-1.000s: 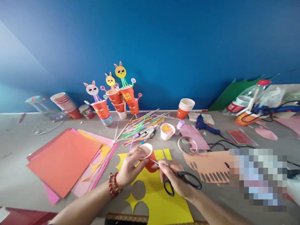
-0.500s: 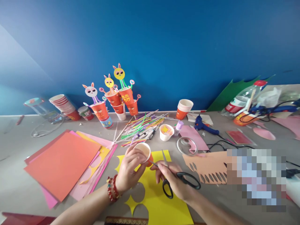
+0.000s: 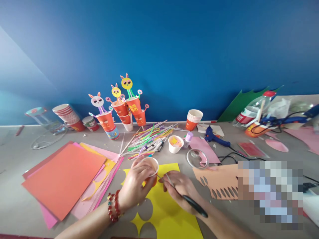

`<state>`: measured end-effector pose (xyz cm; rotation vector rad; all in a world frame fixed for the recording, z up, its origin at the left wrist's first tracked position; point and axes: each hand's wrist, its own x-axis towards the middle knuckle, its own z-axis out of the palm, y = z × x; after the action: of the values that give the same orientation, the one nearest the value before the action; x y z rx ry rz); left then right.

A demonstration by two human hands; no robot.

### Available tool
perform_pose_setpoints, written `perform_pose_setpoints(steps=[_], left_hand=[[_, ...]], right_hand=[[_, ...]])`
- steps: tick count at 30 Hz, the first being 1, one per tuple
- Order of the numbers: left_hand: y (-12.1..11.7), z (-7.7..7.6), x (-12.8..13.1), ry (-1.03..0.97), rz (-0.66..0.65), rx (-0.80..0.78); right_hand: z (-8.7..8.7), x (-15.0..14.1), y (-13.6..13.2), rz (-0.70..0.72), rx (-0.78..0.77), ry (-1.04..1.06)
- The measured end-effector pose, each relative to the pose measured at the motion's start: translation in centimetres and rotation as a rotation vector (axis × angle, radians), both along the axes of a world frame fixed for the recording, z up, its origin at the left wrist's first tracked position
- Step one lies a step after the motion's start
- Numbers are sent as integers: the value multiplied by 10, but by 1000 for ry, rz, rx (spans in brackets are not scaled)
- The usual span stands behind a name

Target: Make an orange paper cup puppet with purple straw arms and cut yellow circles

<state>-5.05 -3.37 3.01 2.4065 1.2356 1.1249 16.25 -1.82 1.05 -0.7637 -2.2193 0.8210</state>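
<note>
My left hand (image 3: 136, 184) is wrapped round the near left side of an orange-red paper cup (image 3: 152, 164). The cup's white rim tilts up and its inside partly shows. In my right hand (image 3: 180, 189) are scissors with black handles (image 3: 195, 205). Their blades point left and reach the cup's right side; whether they enter its wall I cannot tell. A yellow paper sheet (image 3: 171, 212) with round cut-outs lies beneath both hands.
Rabbit figures in stacked cups (image 3: 106, 121) stand at the back left, beside a heap of coloured pipe cleaners (image 3: 149, 137). Coloured sheets (image 3: 67, 179) lie left. Right are a small white tub (image 3: 175, 146), a tape roll (image 3: 188, 159), a blue glue gun (image 3: 216, 138) and a blurred patch.
My left hand has drawn the cup slightly left and tipped it. The scissors have turned in my right hand, so one handle loop no longer shows. The view has shifted a little.
</note>
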Motion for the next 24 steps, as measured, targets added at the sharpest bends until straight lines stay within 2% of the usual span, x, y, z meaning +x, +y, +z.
perform_pose_setpoints(steps=[2, 4, 6, 9, 11, 13, 16, 20, 22, 24], left_hand=[[0, 3, -1, -26, -6, -45], [0, 6, 0, -30, -11, -61], [-1, 9, 1, 21, -10, -40], [-1, 13, 3, 166, 0, 57], [1, 14, 5, 247, 0, 144], [4, 17, 7, 286, -7, 203], [9, 22, 12, 261, -7, 164], [15, 32, 16, 201, 25, -19], [17, 36, 18, 191, 17, -81], [19, 37, 19, 186, 11, -93]], right_hand=[[-3, 1, 2, 24, 80, -5], [-8, 1, 0, 35, 6, 18], [-11, -1, -4, 7, -238, 105], [-14, -8, -10, -42, -677, 356], [-14, -13, -11, -57, -838, 512], [-14, -13, -11, -71, -891, 580], [-11, -7, -6, -54, -780, 513], [-5, 6, 2, -73, -371, 206], [-5, 9, 5, -87, -209, 126], [-7, 8, 5, -109, -215, 148]])
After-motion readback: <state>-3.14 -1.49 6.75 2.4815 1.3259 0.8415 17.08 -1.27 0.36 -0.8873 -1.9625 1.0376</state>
